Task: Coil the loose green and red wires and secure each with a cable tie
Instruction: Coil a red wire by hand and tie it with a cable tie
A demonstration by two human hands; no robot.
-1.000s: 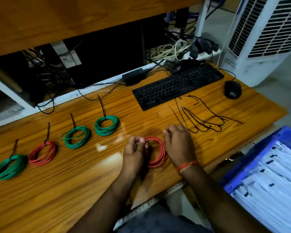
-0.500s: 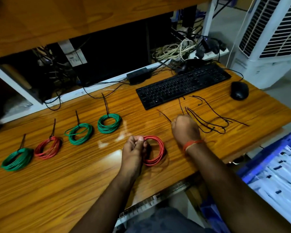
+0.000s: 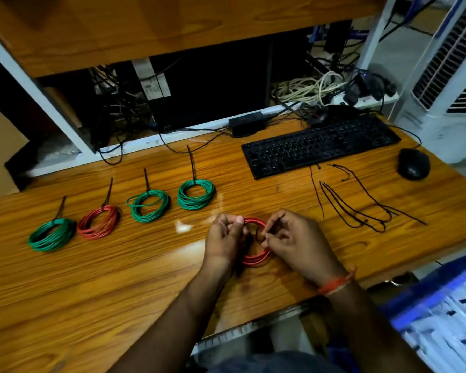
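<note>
A red wire coil [image 3: 256,258] lies on the wooden desk [image 3: 119,278] near its front edge. My left hand [image 3: 226,238] grips the coil's left side. My right hand [image 3: 293,238] pinches a black cable tie [image 3: 258,234] at the coil's middle. Further left, tied coils lie in a row: a green coil [image 3: 51,235], a red coil [image 3: 98,220], a second green coil [image 3: 148,205] and a third green coil [image 3: 196,194], each with a black tie sticking up. Loose black cable ties [image 3: 361,208] lie to the right.
A black keyboard [image 3: 320,145] and a black mouse [image 3: 413,164] sit at the back right of the desk. A blue crate [image 3: 441,319] of white packets stands off the front right. Tangled cables and a white cooler [image 3: 447,76] are behind.
My right hand reached to the loose ties on the right, took one, and came back to the red coil. My left hand kept its grip on the coil.
</note>
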